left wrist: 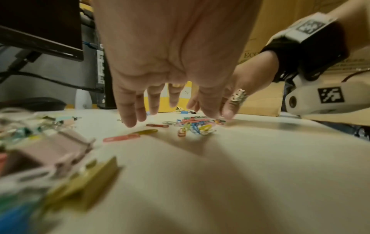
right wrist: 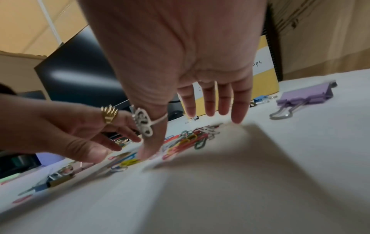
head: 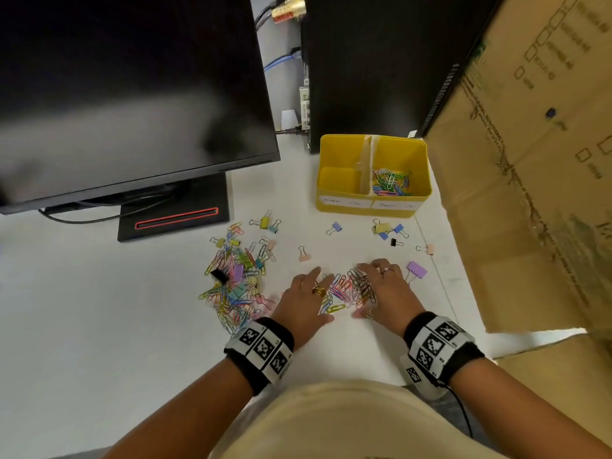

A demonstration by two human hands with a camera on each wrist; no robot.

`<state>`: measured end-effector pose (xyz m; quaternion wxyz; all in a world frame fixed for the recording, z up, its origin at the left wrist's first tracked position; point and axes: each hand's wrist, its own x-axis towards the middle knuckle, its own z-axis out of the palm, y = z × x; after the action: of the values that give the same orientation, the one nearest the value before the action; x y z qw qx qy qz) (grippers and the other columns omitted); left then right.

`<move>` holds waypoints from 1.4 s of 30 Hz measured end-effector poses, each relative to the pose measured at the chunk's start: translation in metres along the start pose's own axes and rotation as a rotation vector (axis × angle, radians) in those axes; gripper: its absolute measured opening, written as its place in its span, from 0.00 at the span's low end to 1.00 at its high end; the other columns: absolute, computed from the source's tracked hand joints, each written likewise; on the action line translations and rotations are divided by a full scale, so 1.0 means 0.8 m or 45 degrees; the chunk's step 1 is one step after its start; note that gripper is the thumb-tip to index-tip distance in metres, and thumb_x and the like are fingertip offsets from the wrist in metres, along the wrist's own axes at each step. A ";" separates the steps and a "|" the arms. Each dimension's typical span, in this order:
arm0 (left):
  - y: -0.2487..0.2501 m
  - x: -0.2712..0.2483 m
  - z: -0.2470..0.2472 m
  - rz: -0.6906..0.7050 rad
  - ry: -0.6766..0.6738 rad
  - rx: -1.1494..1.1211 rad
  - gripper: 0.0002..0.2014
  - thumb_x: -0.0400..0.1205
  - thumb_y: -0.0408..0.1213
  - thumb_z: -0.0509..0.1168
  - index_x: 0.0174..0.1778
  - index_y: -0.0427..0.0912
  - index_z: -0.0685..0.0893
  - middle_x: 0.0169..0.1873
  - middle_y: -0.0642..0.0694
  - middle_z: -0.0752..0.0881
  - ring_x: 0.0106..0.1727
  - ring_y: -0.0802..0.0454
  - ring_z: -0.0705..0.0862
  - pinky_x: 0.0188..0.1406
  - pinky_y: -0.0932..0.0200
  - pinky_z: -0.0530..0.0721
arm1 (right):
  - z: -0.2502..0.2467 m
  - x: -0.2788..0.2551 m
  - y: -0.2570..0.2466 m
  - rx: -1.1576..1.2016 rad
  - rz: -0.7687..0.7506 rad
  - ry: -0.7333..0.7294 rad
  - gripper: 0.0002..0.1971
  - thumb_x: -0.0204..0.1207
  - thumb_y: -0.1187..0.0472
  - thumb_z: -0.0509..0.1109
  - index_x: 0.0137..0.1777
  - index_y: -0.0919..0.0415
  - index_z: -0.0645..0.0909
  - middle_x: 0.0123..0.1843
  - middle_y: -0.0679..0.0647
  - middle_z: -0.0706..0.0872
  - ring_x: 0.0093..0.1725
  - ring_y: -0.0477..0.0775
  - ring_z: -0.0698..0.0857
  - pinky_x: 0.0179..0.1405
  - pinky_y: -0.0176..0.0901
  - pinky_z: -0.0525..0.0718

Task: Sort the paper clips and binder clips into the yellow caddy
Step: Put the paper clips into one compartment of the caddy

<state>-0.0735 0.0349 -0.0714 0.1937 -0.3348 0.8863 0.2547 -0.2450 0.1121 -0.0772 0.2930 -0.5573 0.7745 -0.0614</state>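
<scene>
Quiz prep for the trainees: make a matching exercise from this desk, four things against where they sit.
Things:
1. large purple binder clip
2. paper clips bunch
3. yellow caddy
4. black binder clip

Places:
A. between the left hand and right hand
B. against the cardboard box
C. just right of the right hand
D. before the caddy's front

Pairs: 1-C, 2-A, 3-B, 4-D

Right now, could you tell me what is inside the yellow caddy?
The yellow caddy's right compartment holds a heap of coloured paper clips. The left compartment shows only bare yellow floor; its front wall hides the nearest strip.
</scene>
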 end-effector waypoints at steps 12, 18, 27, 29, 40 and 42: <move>0.036 0.059 -0.001 -0.095 0.112 0.149 0.15 0.83 0.26 0.56 0.66 0.32 0.72 0.65 0.36 0.69 0.66 0.40 0.70 0.42 0.63 0.70 | 0.006 0.028 -0.003 -0.199 -0.038 -0.029 0.13 0.77 0.71 0.56 0.60 0.64 0.70 0.61 0.64 0.74 0.60 0.62 0.73 0.52 0.50 0.77; 0.026 0.067 -0.005 -0.153 0.109 -0.070 0.19 0.76 0.19 0.59 0.62 0.34 0.73 0.62 0.36 0.73 0.62 0.38 0.77 0.60 0.48 0.82 | 0.007 0.024 0.000 -0.241 -0.037 -0.011 0.16 0.76 0.77 0.52 0.62 0.68 0.69 0.62 0.66 0.74 0.61 0.62 0.73 0.54 0.47 0.75; 0.032 0.063 -0.105 0.030 0.214 -0.583 0.10 0.83 0.27 0.59 0.57 0.29 0.81 0.60 0.33 0.82 0.63 0.39 0.80 0.58 0.61 0.75 | -0.087 0.040 0.011 0.503 -0.105 0.193 0.20 0.68 0.84 0.49 0.38 0.57 0.67 0.35 0.48 0.71 0.43 0.52 0.71 0.36 0.27 0.65; 0.049 0.075 -0.137 0.086 0.272 -0.660 0.09 0.83 0.28 0.60 0.56 0.29 0.80 0.60 0.32 0.82 0.61 0.37 0.81 0.56 0.53 0.80 | -0.128 0.063 0.011 0.544 -0.075 0.432 0.15 0.73 0.82 0.52 0.42 0.62 0.71 0.37 0.51 0.74 0.41 0.52 0.72 0.36 0.34 0.69; 0.112 0.202 -0.221 -0.028 0.359 -0.356 0.21 0.79 0.41 0.68 0.66 0.34 0.79 0.59 0.37 0.85 0.63 0.41 0.82 0.62 0.53 0.80 | -0.176 0.060 0.044 0.179 0.034 0.460 0.15 0.76 0.74 0.62 0.61 0.68 0.79 0.59 0.67 0.83 0.57 0.66 0.82 0.59 0.50 0.77; 0.107 0.196 -0.215 0.053 0.312 -0.291 0.23 0.79 0.39 0.68 0.70 0.37 0.77 0.65 0.39 0.83 0.65 0.42 0.81 0.67 0.53 0.79 | -0.145 0.036 0.053 0.170 -0.003 0.365 0.13 0.72 0.76 0.65 0.54 0.67 0.83 0.53 0.66 0.85 0.49 0.63 0.84 0.49 0.45 0.78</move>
<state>-0.2721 -0.0870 0.0125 0.0394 -0.3647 0.8753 0.3152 -0.3467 0.0753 -0.0110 0.2157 -0.5231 0.8018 -0.1921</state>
